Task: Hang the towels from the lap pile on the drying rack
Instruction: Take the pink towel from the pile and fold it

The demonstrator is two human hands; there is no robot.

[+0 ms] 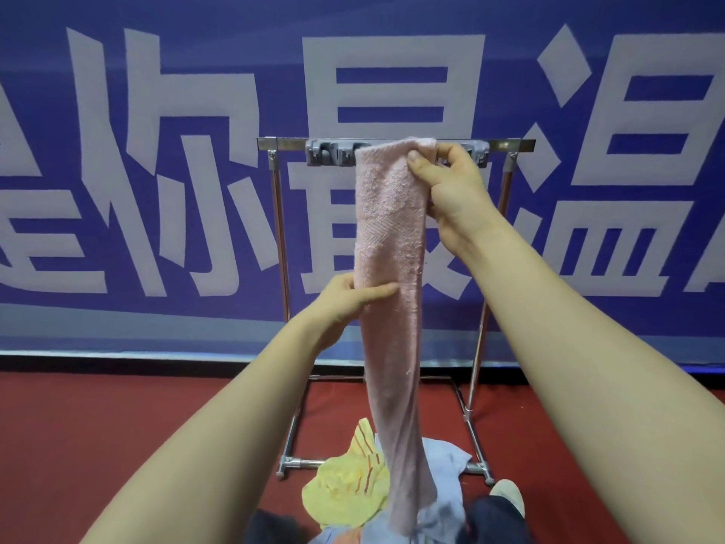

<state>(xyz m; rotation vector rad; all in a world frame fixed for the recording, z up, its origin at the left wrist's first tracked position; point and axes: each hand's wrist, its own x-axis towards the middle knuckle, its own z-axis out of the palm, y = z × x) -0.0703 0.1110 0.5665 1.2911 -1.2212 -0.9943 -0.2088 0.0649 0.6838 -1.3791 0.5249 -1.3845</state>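
A long pink towel (388, 249) hangs stretched from the top bar of the metal drying rack (282, 145) down to my lap. My right hand (443, 178) pinches its top end against the grey clip holder (333, 153) on the bar. My left hand (353, 298) holds the towel's left edge about halfway down, thumb in front. On my lap lie a yellow striped towel (349, 484) and a light blue towel (443, 480).
A blue banner with large white characters (157, 190) fills the wall behind the rack. The rack's base frame (298, 461) stands on red floor (98, 445). A shoe (508, 492) shows at the lower right beside the rack foot.
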